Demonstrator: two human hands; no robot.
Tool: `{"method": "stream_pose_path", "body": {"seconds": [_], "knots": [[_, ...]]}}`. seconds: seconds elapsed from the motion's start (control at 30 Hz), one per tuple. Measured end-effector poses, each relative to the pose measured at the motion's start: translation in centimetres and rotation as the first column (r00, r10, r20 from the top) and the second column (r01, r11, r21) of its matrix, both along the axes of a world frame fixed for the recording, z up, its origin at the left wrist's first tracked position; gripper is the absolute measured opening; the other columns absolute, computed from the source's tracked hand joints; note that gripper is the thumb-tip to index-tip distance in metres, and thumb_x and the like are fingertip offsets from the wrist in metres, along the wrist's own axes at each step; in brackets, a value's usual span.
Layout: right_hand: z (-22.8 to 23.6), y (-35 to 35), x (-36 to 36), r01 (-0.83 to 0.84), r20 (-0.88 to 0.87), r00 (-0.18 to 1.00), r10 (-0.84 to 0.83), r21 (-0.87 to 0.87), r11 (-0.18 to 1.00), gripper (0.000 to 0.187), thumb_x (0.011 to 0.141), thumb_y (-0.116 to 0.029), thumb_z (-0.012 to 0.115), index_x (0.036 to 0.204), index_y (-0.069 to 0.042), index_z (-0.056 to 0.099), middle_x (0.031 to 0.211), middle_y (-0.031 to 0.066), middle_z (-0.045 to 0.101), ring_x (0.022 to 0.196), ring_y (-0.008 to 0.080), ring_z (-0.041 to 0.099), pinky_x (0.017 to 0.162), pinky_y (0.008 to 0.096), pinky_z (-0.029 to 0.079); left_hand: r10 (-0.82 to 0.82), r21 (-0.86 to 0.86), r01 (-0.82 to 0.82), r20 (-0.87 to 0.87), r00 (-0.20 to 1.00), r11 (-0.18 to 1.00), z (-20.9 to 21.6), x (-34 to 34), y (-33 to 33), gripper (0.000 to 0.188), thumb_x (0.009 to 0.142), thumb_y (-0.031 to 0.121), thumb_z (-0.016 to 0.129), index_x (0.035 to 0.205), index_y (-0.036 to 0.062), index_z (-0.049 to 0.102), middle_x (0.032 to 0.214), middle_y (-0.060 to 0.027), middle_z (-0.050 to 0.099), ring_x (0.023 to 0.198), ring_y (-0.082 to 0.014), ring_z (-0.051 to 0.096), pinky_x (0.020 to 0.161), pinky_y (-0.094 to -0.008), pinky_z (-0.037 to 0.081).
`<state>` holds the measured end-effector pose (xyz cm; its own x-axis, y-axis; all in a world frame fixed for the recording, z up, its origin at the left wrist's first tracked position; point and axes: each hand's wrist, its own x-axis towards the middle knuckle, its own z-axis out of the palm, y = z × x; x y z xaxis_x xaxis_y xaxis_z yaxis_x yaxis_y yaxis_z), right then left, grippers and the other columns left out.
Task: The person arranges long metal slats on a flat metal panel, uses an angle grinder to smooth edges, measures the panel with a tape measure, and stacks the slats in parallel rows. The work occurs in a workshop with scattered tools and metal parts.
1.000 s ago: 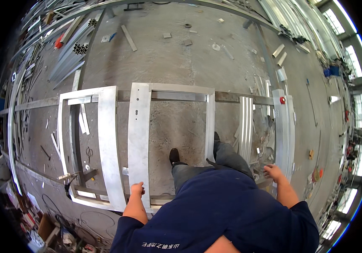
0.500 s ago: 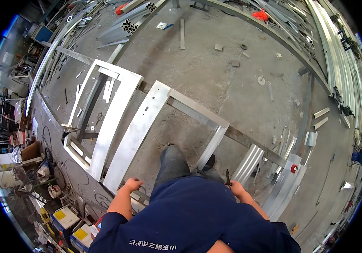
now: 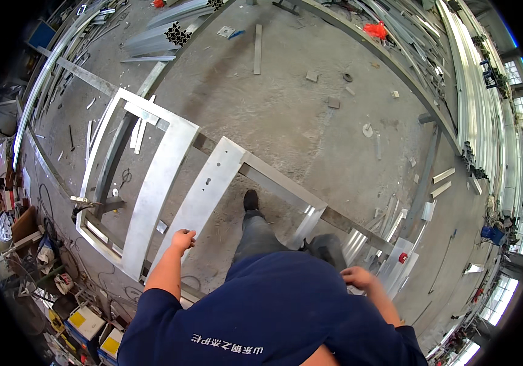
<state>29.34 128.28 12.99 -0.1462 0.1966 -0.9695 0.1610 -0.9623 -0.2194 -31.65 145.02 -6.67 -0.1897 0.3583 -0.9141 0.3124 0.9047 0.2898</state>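
My left hand (image 3: pixel 183 240) hangs beside a flat pale metal plank (image 3: pixel 205 183) with a few dark holes near its far end. Its fingers are curled in and nothing shows in them. Close to my right hip, my right hand (image 3: pixel 359 278) has bent fingers by my trousers; what they hold, if anything, is hidden. Joined to the plank are a long crossbar (image 3: pixel 283 181) and a shorter metal bar (image 3: pixel 308 224). My legs stand within this frame, one shoe (image 3: pixel 250 200) forward. Left of it lies a second white metal frame (image 3: pixel 163 186).
A clamp (image 3: pixel 85 201) sits on the left frame's edge. A red round tool (image 3: pixel 402 258) rests on metal pieces at right. Bundled profiles (image 3: pixel 178 35) lie far left, and long rails (image 3: pixel 475 79) line the right. Cables and blue-sided boxes (image 3: pixel 85 322) crowd the near left.
One foot has stepped forward inside the frame. My left hand has moved forward. My right hand has shifted right; the dark tool seen by it before no longer shows.
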Motion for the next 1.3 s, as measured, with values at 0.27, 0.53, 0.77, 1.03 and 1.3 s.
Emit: {"method": "stream_pose_path", "body": {"seconds": [0.27,0.53,0.77,1.03,1.3], "knots": [[-2.7,-3.6,10.5,0.475,0.542,0.654,-0.527,0.248,0.844,0.024,0.089,-0.018,0.063,0.103,0.001,0.060,0.079,0.0105,0.063,0.060,0.0216,0.061,0.051,0.0353,0.052,0.047,0.107,-0.045,-0.013,0.999,0.993,-0.3,-1.1,8.9,0.041,0.087,0.024,0.067,0.111,-0.0087,0.063,0.084,-0.0148,0.067,0.062,-0.0189,0.062,0.054,-0.0308,0.050],[-0.5,16.3,6.6,-0.240,0.534,0.795,0.288,-0.160,0.958,0.029,0.088,-0.021,0.066,0.102,0.003,0.067,0.086,0.0134,0.068,0.070,0.0247,0.067,0.060,0.0377,0.055,-0.135,0.263,0.134,-0.014,0.991,0.956,2.1,3.3,15.3,0.041,0.082,0.031,0.069,0.104,-0.0040,0.068,0.088,-0.0136,0.071,0.071,-0.0190,0.068,0.066,-0.0332,0.054],[-8.8,48.5,15.7,-0.404,0.524,0.821,0.228,0.250,0.880,0.030,0.089,-0.021,0.066,0.106,0.004,0.066,0.088,0.0119,0.069,0.071,0.0204,0.066,0.063,0.0349,0.056,0.228,0.294,-0.173,-0.165,0.960,0.940,1.8,4.6,17.9,0.037,0.082,0.029,0.070,0.101,-0.0031,0.069,0.081,-0.0120,0.070,0.067,-0.0189,0.067,0.063,-0.0330,0.053],[-20.7,86.3,19.4,-0.154,0.430,0.899,-0.080,0.481,0.863,0.034,0.090,-0.023,0.062,0.112,0.004,0.061,0.084,0.0108,0.065,0.066,0.0183,0.062,0.057,0.0321,0.053,0.347,0.075,-0.344,-0.357,0.867,0.936,12.1,13.5,15.4,0.030,0.085,0.024,0.069,0.093,-0.0047,0.068,0.076,-0.0109,0.069,0.064,-0.0182,0.066,0.060,-0.0334,0.052],[-20.0,95.8,11.0,-0.580,0.232,0.815,0.532,0.323,0.748,0.034,0.092,-0.025,0.064,0.109,0.004,0.062,0.088,0.0124,0.068,0.071,0.0187,0.064,0.063,0.0330,0.053,0.470,0.131,-0.508,-0.622,0.627,0.851,22.5,17.2,22.2,0.033,0.085,0.023,0.069,0.098,-0.0074,0.067,0.079,-0.0139,0.069,0.063,-0.0195,0.063,0.059,-0.0355,0.052]]}}
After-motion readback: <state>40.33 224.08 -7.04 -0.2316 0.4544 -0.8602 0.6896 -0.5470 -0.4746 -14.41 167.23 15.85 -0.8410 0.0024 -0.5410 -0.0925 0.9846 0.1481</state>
